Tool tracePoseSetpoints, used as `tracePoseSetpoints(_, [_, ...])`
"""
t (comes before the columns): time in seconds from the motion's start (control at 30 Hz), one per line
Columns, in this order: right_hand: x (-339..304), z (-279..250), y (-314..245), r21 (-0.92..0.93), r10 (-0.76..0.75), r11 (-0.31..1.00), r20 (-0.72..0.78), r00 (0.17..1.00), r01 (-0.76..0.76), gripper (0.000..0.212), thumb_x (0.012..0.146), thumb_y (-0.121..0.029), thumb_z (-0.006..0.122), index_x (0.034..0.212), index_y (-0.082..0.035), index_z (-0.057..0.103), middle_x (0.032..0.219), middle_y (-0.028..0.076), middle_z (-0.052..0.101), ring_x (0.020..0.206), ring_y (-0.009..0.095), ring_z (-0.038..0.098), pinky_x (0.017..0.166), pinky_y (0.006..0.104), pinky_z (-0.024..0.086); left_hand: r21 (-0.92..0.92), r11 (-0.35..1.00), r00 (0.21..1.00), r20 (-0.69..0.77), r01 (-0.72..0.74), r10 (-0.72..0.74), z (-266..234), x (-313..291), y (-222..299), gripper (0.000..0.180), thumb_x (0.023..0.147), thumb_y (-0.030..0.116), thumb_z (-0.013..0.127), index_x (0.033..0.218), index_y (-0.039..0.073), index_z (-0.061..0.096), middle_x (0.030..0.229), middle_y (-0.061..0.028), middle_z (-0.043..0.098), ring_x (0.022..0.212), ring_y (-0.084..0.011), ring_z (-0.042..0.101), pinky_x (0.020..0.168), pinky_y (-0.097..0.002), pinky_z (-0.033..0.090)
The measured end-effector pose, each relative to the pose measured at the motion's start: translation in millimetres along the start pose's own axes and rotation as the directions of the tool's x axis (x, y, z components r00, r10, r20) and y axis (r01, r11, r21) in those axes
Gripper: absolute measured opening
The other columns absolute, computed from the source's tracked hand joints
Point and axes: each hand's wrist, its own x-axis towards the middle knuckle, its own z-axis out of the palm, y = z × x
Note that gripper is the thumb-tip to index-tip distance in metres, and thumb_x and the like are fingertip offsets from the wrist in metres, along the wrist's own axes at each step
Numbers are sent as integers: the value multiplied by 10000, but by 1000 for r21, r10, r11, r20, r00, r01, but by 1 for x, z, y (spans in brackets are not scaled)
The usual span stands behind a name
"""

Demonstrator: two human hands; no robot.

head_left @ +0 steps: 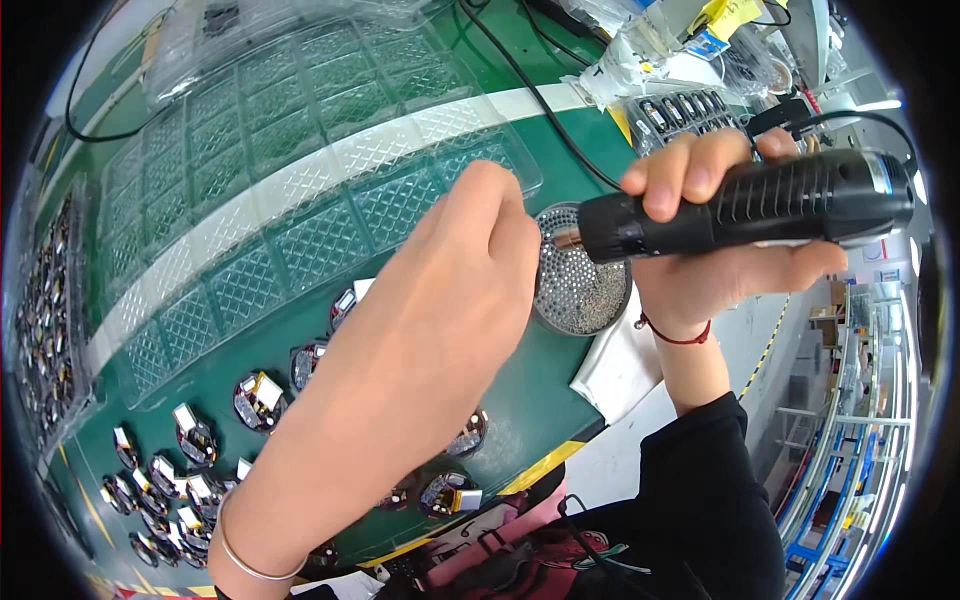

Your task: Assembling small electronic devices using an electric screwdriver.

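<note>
1. Held a black electric screwdriver [745, 210] in the right hand [700, 278], at the right of the scene. Curled the fingers over its far side, laid the thumb along its near side, and gripped the body snugly.
2. Pointed its coppery bit [567, 238] leftward at the left hand [465, 260], across the far part of a round perforated metal dish [565, 275]. Could not tell the height above the dish.
3. Bent the left hand into a loose curl just left of the dish, turning its back to the camera. Could not tell whether pinching anything, with the fingertips hidden.
4. Saw tiny screw-like pieces [603, 300] heaped toward the near right of the dish.
5. Found a white cloth [615, 375] on the near side of the dish, beside the right wrist.
6. Counted many round circuit-board assemblies [262, 402] over the near left of the green mat [530, 365], bearing white or yellow blocks. Partly hid some behind the left forearm.
7. Saw clear compartment trays [245, 300] farther off on the left, crossed by a white strip [310, 185].
8. Spotted a tray of small parts [680, 112] at the far right.
9. Wore a thin silver bangle [245, 568] on the left and a red cord bracelet [682, 341] on the right.
</note>
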Motion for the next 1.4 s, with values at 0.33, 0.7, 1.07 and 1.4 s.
tracePoseSetpoints(0.33, [9, -30, -19, 43, -46, 998, -201, 978, 55, 759, 803, -833, 302, 1052, -142, 498, 787, 33, 494, 655, 167, 487, 720, 370, 483, 21, 996, 991, -108, 82, -80, -3, 4, -41, 351, 605, -98, 704, 857, 33, 498, 1054, -114, 524, 954, -305, 562, 835, -358, 460])
tracePoseSetpoints(0.7, [-18, -20, -9, -26, 16, 1000, -36, 999, -17, 817, 754, -833, 429, 1211, -156, 443, 723, 62, 525, 429, 192, 532, 434, 370, 490, 308, 951, 998, 53, 4, -21, 9, -30, -21, 342, 631, 3, 745, 911, -23, 552, 1202, -182, 533, 1100, -352, 541, 891, -444, 447])
tracePoseSetpoints(1.07, [-30, -22, 1, -24, 108, 994, 229, 967, -106, 872, 696, -812, 559, 1206, -128, 373, 758, 149, 575, 508, 274, 598, 497, 410, 524, 318, 945, 958, 236, 80, -161, 35, -35, -2, 502, 682, 140, 717, 1135, -41, 596, 1217, -141, 523, 1053, -290, 485, 847, -391, 403])
tracePoseSetpoints(1.4, [-33, -22, 0, -55, 108, 994, 301, 947, -96, 867, 763, -735, 578, 1216, -44, 318, 790, 202, 574, 562, 306, 622, 554, 439, 548, 194, 981, 986, 157, 23, -54, 54, -49, -3, 388, 633, 63, 751, 959, -15, 557, 1159, -175, 503, 1072, -357, 516, 868, -438, 422])
